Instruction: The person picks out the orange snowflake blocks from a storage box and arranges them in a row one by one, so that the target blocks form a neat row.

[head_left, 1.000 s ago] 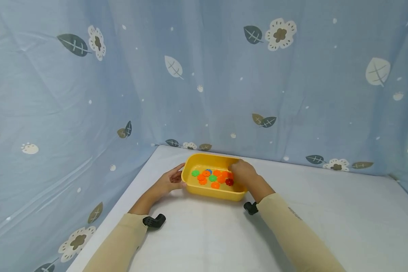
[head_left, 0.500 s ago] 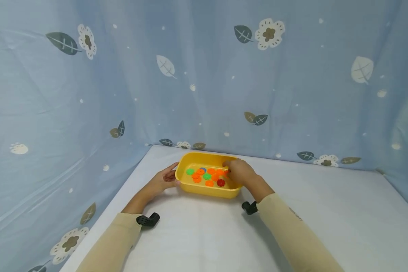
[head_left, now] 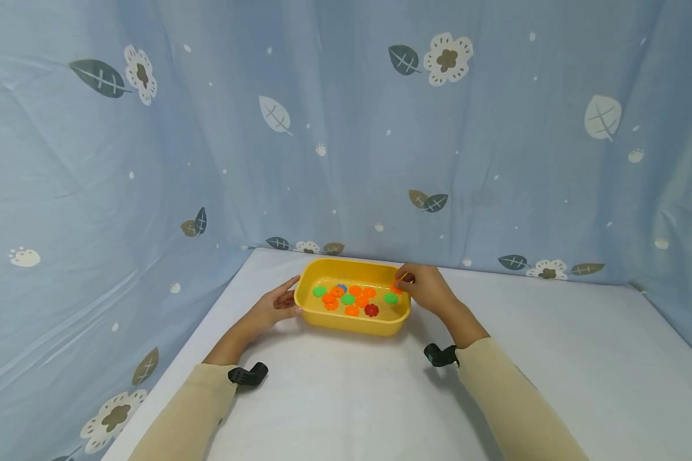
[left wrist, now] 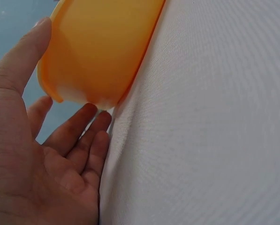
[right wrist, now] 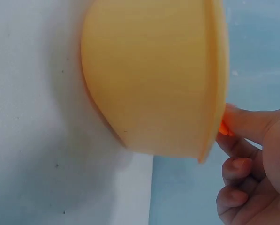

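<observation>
A yellow plastic tub (head_left: 346, 324) stands on the white cloth. Several small flower-shaped plastic pieces lie inside, mostly orange (head_left: 352, 311), with green (head_left: 391, 298), one red (head_left: 371, 310) and a partly covered blue one (head_left: 342, 288). My left hand (head_left: 272, 310) rests against the tub's left end, its thumb near the rim and its relaxed fingers spread along the end wall (left wrist: 102, 56). At the right end, my right hand (head_left: 428, 288) pinches an orange flower-shaped piece (right wrist: 225, 128) between thumb and fingers, right at the rim. The other right fingers are curled in.
A white cloth (head_left: 346, 397) covers the table. Blue patterned curtains (head_left: 334, 128) hang close behind the tub and along the left side. Each wrist carries a black camera mount, the left one (head_left: 248, 375) and the right one (head_left: 440, 355).
My right hand has risen from inside the tub to its right rim, now with an orange piece, uncovering a green one. The left hand stays at the tub's left end. The head view has shifted slightly.
</observation>
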`<state>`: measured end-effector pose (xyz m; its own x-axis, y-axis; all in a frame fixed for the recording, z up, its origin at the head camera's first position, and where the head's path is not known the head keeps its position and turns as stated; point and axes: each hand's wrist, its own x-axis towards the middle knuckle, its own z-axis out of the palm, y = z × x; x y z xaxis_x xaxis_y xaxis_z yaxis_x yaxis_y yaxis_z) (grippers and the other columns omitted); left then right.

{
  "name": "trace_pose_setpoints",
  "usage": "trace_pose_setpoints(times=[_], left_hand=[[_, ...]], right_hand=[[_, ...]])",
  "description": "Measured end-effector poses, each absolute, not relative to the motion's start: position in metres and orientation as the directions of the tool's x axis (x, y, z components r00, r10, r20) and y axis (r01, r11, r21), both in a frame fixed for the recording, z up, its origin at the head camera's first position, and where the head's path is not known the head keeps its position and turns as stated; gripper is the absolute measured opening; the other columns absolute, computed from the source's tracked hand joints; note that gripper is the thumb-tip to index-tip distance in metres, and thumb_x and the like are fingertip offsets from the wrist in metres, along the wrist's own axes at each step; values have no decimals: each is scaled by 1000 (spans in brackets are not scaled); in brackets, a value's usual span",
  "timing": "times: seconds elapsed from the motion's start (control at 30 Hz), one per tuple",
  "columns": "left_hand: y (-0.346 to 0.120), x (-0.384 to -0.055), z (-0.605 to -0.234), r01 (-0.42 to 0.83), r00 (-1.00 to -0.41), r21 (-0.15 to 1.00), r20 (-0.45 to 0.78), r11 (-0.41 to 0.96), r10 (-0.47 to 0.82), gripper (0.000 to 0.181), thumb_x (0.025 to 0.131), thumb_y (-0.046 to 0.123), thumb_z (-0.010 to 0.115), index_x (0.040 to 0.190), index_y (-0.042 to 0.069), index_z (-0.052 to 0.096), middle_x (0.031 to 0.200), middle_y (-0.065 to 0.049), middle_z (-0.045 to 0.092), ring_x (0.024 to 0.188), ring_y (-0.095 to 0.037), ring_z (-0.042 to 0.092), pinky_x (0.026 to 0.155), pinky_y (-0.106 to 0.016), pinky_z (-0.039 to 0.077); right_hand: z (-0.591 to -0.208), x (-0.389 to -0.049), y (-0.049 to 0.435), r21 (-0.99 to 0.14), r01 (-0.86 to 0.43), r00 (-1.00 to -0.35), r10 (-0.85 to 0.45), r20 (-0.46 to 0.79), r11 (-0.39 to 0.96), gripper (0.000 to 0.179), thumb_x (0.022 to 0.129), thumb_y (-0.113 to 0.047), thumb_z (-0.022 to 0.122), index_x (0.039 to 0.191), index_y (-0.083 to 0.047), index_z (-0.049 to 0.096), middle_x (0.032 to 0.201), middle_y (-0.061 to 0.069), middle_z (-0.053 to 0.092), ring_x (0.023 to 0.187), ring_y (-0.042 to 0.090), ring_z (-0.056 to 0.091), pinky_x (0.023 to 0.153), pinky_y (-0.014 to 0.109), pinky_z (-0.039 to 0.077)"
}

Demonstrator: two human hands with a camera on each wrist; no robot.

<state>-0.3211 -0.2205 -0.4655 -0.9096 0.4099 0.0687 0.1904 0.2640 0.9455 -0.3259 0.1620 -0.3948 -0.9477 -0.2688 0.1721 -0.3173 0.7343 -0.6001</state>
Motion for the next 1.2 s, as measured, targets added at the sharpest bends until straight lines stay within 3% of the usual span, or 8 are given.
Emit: trace_pose_setpoints(times=[0.43, 0.93, 1.2], left_hand=[[-222, -323, -467, 187, -907, 951, 71, 245, 415, 85, 88, 23, 74, 157, 22, 24, 143, -16, 48, 129, -30, 48, 107, -45, 37], [-221, -321, -465, 184, -904, 953, 67, 242, 423, 84, 90, 24, 72, 157, 20, 21, 144, -20, 46, 131, -33, 45, 107, -45, 36], [-220, -320, -464, 178, -906, 953, 61, 246, 419, 83, 90, 24, 72, 157, 21, 22, 144, -20, 46, 131, -33, 46, 107, -46, 36]], right_hand=[[-400, -318, 199, -678, -235, -972, -155, 178, 696, 14, 93, -20, 69, 99, -8, 66, 87, 3, 69, 80, 23, 62, 69, 35, 52], [-435, -328, 226, -635, -130, -991, -107, 75, 762, 14, 92, -18, 69, 98, -6, 66, 85, 3, 68, 74, 19, 59, 64, 31, 49], [-443, -330, 225, -613, -111, -993, -117, 30, 782, 11, 92, -15, 68, 98, -6, 66, 88, 3, 66, 76, 20, 57, 68, 33, 50]])
